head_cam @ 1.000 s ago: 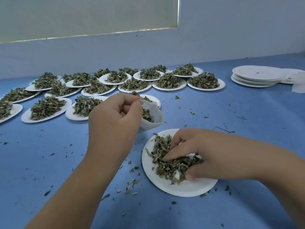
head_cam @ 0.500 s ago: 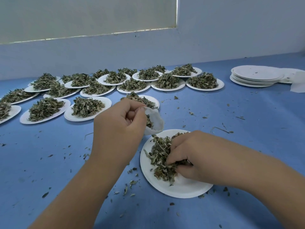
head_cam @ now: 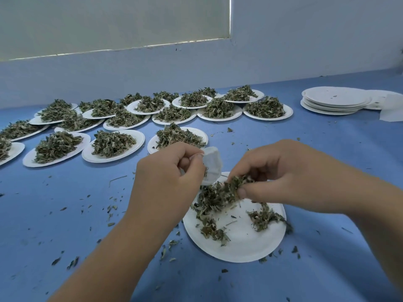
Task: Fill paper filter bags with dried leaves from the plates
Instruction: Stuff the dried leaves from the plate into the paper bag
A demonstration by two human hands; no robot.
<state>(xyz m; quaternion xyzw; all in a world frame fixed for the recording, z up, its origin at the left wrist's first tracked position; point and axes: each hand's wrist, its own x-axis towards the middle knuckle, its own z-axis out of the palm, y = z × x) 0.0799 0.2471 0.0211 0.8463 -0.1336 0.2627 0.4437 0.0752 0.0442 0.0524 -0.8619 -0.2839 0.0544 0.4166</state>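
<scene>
My left hand (head_cam: 168, 177) pinches a white paper filter bag (head_cam: 211, 165) by its rim, just above the far edge of a white paper plate (head_cam: 239, 245). My right hand (head_cam: 279, 173) grips a bunch of dried leaves (head_cam: 229, 189), lifted off the plate and held close to the bag's right side. More dried leaves lie in scattered clumps (head_cam: 263, 217) on that plate. The bag's opening is hidden behind my left fingers.
Several white plates heaped with dried leaves (head_cam: 113, 142) spread across the blue table (head_cam: 65, 214) behind my hands, up to the wall. A stack of bare white plates (head_cam: 335, 101) and a white paper sheet (head_cam: 392, 110) sit far right. Leaf crumbs litter the table around the near plate.
My right hand has closed on a bunch of leaves and lifted it from the plate toward the bag. My left hand and the bag stayed nearly in place.
</scene>
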